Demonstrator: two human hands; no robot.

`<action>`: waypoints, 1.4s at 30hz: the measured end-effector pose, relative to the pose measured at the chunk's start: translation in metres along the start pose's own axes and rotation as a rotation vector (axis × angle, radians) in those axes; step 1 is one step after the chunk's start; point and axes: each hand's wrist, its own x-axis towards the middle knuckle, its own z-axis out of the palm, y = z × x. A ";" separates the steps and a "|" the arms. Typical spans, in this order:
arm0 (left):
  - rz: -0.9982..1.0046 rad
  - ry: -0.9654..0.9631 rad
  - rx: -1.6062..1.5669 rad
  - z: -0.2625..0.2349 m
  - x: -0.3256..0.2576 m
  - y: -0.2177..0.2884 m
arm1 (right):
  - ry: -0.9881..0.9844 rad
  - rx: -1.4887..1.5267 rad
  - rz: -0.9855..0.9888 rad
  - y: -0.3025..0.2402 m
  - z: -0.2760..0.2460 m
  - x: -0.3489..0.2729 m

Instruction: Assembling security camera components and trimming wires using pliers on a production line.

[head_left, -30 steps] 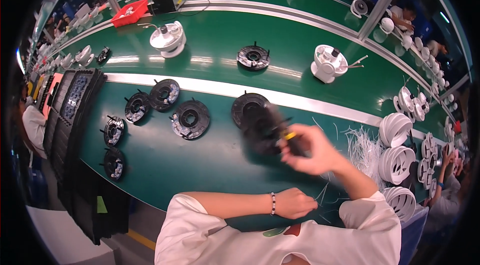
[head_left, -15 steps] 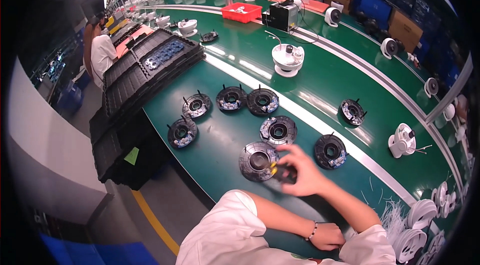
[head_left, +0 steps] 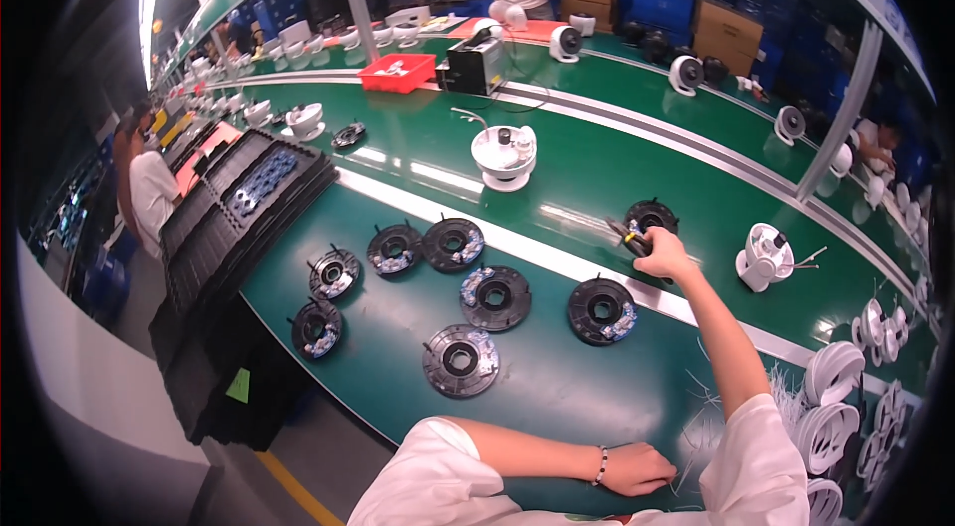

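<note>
My right hand [head_left: 665, 256] reaches out over the green conveyor, fingers closed round a pair of dark pliers [head_left: 629, 238] with yellow on it. Just beneath and behind the pliers sits a round black fan-like housing [head_left: 654, 211], partly covered by the hand and tool. My left hand [head_left: 637, 469] rests on the near worktop, fingers lying loosely, nothing seen in it. Between the hands and further left lie several similar round housings with small circuit boards, among them a greyer one [head_left: 461, 361], a black one [head_left: 495, 297] and another black one [head_left: 603, 310].
White thin strips [head_left: 701, 427] and white plastic rings [head_left: 834, 372] lie at the right. White half-assembled units [head_left: 503, 156] stand on the conveyor. Black trays [head_left: 239, 203] are stacked left. A red bin [head_left: 398, 75] stands far back. Other people work across the line and at left.
My right hand has moved from beside the greyer housing, away and to the right, to the housing on the conveyor, still gripping the pliers. The head view has shifted; my left hand stays on the worktop.
</note>
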 end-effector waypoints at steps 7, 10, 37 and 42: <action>-0.003 -0.061 0.048 0.001 0.001 -0.006 | 0.140 -0.123 -0.031 -0.007 -0.011 -0.013; 0.011 -0.050 0.044 0.002 0.003 -0.006 | 0.266 -0.144 -0.092 0.004 -0.008 -0.011; -0.119 -0.056 -0.111 -0.002 -0.010 -0.007 | -0.127 0.182 -1.067 -0.297 0.089 -0.100; -0.155 -0.118 -0.121 -0.020 -0.011 0.002 | -0.324 0.309 -0.973 -0.289 0.107 -0.093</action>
